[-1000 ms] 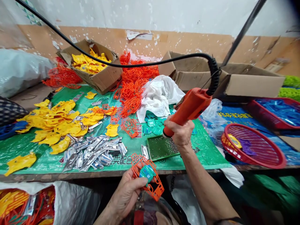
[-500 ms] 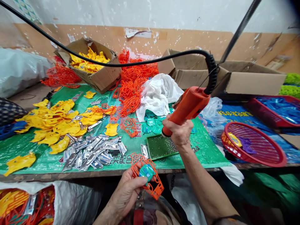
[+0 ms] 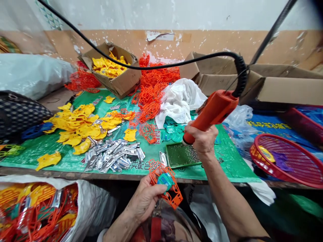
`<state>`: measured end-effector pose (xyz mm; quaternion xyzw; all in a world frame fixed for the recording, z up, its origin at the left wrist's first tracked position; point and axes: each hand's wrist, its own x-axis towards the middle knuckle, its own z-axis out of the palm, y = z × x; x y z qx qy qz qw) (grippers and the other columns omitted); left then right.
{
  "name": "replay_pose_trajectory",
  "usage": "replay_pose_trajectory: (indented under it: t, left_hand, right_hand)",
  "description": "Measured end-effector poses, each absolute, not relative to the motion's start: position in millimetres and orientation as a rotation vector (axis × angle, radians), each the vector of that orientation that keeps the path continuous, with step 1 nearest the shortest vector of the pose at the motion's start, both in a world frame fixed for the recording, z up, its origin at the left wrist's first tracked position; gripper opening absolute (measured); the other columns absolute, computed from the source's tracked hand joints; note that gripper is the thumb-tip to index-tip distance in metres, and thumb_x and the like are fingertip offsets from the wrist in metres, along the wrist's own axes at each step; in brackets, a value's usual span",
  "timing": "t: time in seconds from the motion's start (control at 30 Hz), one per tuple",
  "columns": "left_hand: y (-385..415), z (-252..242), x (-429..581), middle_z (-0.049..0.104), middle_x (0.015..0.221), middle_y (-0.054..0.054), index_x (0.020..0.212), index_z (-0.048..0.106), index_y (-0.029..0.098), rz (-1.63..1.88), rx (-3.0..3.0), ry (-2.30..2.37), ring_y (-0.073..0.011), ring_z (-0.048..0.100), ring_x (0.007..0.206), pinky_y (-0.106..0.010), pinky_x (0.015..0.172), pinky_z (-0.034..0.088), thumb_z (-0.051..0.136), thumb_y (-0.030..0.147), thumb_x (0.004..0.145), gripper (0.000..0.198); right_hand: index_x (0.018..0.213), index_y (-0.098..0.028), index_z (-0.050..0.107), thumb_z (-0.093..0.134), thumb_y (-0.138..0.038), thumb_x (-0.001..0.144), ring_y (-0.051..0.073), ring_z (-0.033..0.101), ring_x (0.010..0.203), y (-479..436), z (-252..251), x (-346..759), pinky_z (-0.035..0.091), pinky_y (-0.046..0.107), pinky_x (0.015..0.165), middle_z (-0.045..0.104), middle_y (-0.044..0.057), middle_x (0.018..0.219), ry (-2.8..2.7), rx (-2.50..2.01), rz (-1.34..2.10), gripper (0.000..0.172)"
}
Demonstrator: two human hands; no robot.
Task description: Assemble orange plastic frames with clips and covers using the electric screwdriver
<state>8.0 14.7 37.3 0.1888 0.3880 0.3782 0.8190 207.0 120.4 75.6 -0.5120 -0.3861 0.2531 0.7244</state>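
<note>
My left hand (image 3: 146, 198) is closed around an orange plastic lattice frame (image 3: 174, 195) with a small teal part (image 3: 165, 178) set in it, held below the table's front edge. My right hand (image 3: 203, 137) grips an orange electric screwdriver (image 3: 213, 111), whose tip points down at a green perforated screw tray (image 3: 180, 155) on the green mat. A black coiled cable (image 3: 239, 75) runs from the tool's rear up and to the left.
On the green mat (image 3: 37, 151) lie yellow plastic pieces (image 3: 78, 126), silver metal blades (image 3: 113, 158), orange frames (image 3: 151, 90) and a white bag (image 3: 179, 99). Cardboard boxes (image 3: 277, 89) stand at the back. A red basket (image 3: 290, 163) is on the right. A sack of assembled parts (image 3: 37, 208) sits bottom left.
The camera has swung a little left, so everything sits further right in view. Both hands keep their grips; the screwdriver stays over the green tray.
</note>
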Motion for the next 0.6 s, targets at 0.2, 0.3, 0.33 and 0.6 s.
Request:
replay_pose_trajectory:
  t: [0.2, 0.3, 0.33, 0.6]
  left_hand:
    - [12.8, 36.5, 6.1, 0.076, 0.082, -0.003, 0.095, 0.074, 0.015, 0.854, 0.403, 0.854, -0.0146, 0.069, 0.068, -0.023, 0.068, 0.055, 0.076, 0.007, 0.061, 0.034]
    - [14.7, 38.2, 7.3, 0.076, 0.082, -0.002, 0.093, 0.074, 0.016, 0.880, 0.365, 0.875, -0.0146, 0.069, 0.066, -0.024, 0.064, 0.055, 0.076, 0.007, 0.061, 0.033]
    - [15.4, 38.5, 7.7, 0.076, 0.082, -0.002, 0.092, 0.074, 0.015, 0.885, 0.352, 0.880, -0.0142, 0.068, 0.066, -0.023, 0.064, 0.055, 0.076, 0.007, 0.062, 0.032]
    - [15.5, 36.8, 6.3, 0.075, 0.081, -0.002, 0.093, 0.074, 0.014, 0.901, 0.312, 0.880, -0.0135, 0.069, 0.069, -0.024, 0.069, 0.056, 0.075, 0.007, 0.064, 0.030]
  right_hand:
    - [0.066, -0.020, 0.061, 0.070, -0.017, 0.060, 0.016, 0.056, 0.054, 87.9, 111.4, 202.3, 0.048, 0.034, 0.055, 0.059, -0.002, 0.062, -0.874, -0.905, 0.717, 0.011]
    - [0.083, -0.025, 0.063, 0.067, -0.012, 0.062, 0.016, 0.057, 0.056, 59.3, 130.6, 192.0, 0.049, 0.035, 0.058, 0.059, -0.004, 0.063, -0.881, -0.776, 0.872, 0.025]
    - [0.087, -0.027, 0.063, 0.067, -0.011, 0.062, 0.016, 0.057, 0.057, 50.9, 134.1, 188.0, 0.050, 0.035, 0.060, 0.060, -0.004, 0.065, -0.882, -0.743, 0.916, 0.029]
    - [0.099, -0.033, 0.062, 0.075, -0.021, 0.068, 0.016, 0.057, 0.059, 27.9, 129.9, 166.0, 0.051, 0.036, 0.061, 0.059, -0.005, 0.068, -0.888, -0.735, 1.046, 0.036]
